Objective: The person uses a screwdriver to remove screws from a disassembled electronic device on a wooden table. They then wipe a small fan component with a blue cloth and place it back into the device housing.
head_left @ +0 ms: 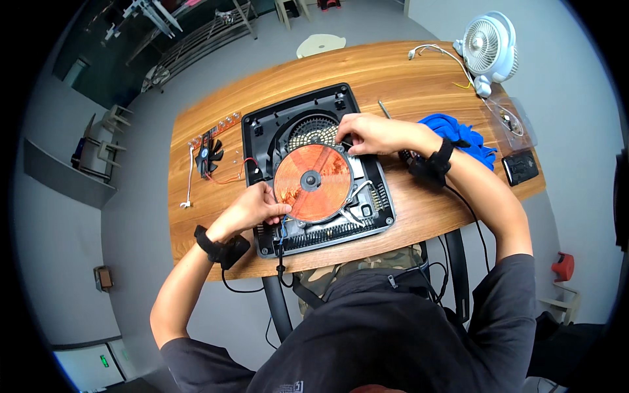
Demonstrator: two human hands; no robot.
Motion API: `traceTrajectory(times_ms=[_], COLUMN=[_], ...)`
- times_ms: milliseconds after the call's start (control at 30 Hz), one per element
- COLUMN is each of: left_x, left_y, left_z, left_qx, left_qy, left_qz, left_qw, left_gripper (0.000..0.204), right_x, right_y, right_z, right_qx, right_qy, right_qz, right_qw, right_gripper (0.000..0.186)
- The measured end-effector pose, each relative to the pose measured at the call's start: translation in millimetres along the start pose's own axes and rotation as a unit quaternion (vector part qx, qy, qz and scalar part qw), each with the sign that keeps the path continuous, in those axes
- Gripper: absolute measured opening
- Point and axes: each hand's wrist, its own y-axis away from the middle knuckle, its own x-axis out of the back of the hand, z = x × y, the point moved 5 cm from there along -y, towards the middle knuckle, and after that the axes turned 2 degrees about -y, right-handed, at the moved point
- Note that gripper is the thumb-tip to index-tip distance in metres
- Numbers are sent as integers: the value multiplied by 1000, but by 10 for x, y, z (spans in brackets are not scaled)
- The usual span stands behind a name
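A round copper induction coil (pixel 329 171) with a dark centre sits over the opened black housing of an induction cooker (pixel 257 131). My left hand (pixel 261 206) pinches the coil's rim at its lower left, thumb on top. My right hand (pixel 367 134) is closed at the coil's upper right rim, its fingertips partly hidden. Under the coil show a silver-grey board area and pale wires (pixel 359 190). A round vent grille (pixel 313 129) shows in the housing just beyond the coil.
Left of the housing lie a small black fan (pixel 208 157), a white cable (pixel 190 177) and a row of small parts (pixel 226 122). To the right are a screwdriver (pixel 384 109), a blue cloth (pixel 462 137), a black box (pixel 520 168) and a white desk fan (pixel 486 49).
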Motion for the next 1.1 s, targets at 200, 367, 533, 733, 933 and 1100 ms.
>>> traceTrajectory(times_ms=[200, 367, 533, 733, 933, 1100], left_x=[-11, -4, -3, -6, -8, -7], left_y=[64, 55, 75, 65, 60, 59], left_z=[65, 43, 87, 49, 43, 17], left_qx=[-31, -29, -7, -3, -5, 0], left_qy=[37, 16, 8, 7, -5, -1], left_qz=[16, 10, 3, 2, 3, 1], left_qw=[999, 999, 1000, 1000, 1000, 1000], left_gripper=[41, 43, 37, 37, 37, 37], right_x=[-38, -39, -33, -13, -3, -45], right_y=[-7, 9, 2, 10, 2, -16], right_z=[16, -18, -20, -50, -66, -29], right_qx=[44, 54, 70, 73, 71, 74], right_qy=[-7, -5, -8, -24, -30, -14], right_qz=[6, 19, 22, 20, 6, 25], right_qw=[999, 998, 997, 997, 997, 997], right_gripper=[24, 25, 20, 18, 16, 16])
